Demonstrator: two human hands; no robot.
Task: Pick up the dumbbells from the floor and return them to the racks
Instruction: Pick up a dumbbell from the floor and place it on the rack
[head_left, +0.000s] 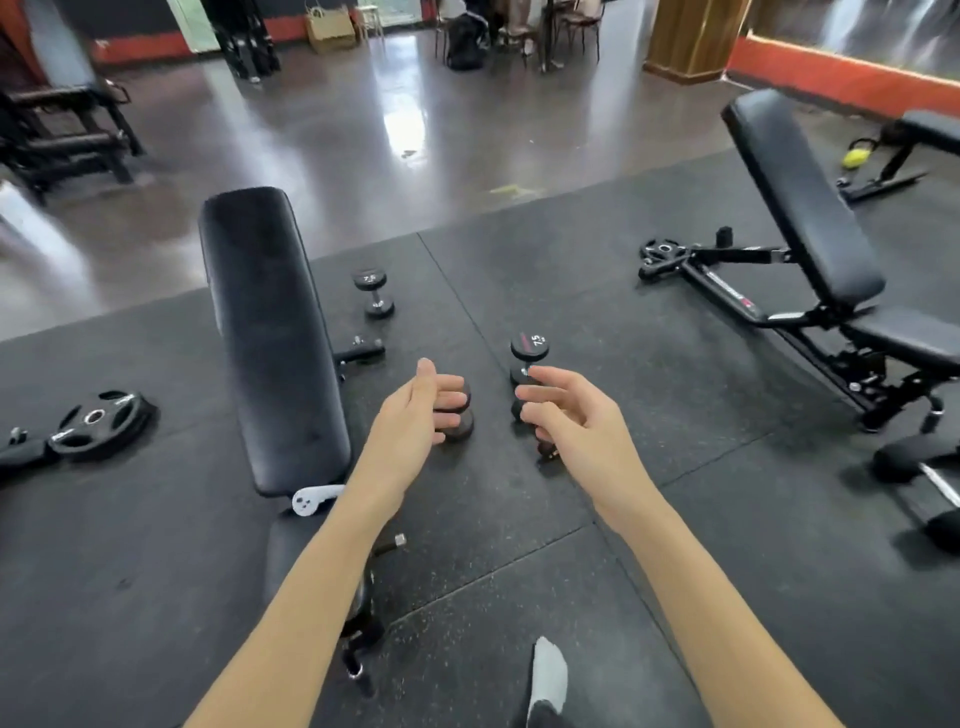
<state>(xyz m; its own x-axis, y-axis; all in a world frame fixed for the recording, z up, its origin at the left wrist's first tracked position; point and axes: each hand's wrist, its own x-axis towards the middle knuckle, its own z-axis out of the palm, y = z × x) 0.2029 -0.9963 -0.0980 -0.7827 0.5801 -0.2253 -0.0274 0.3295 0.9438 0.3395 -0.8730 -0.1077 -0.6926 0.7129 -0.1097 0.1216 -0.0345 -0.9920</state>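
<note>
Black rubber mats cover the near floor and meet glossy concrete farther off. Both bare arms reach forward over the mat. The left hand, fingers loosely curled and grasping nothing, hides most of one dumbbell. The right hand, equally relaxed and empty, covers the near end of a second dumbbell marked 7.5. A third dumbbell lies beside the flat bench. Open mat separates these from the incline bench, cut off at the right edge. A weight plate lies left.
</note>
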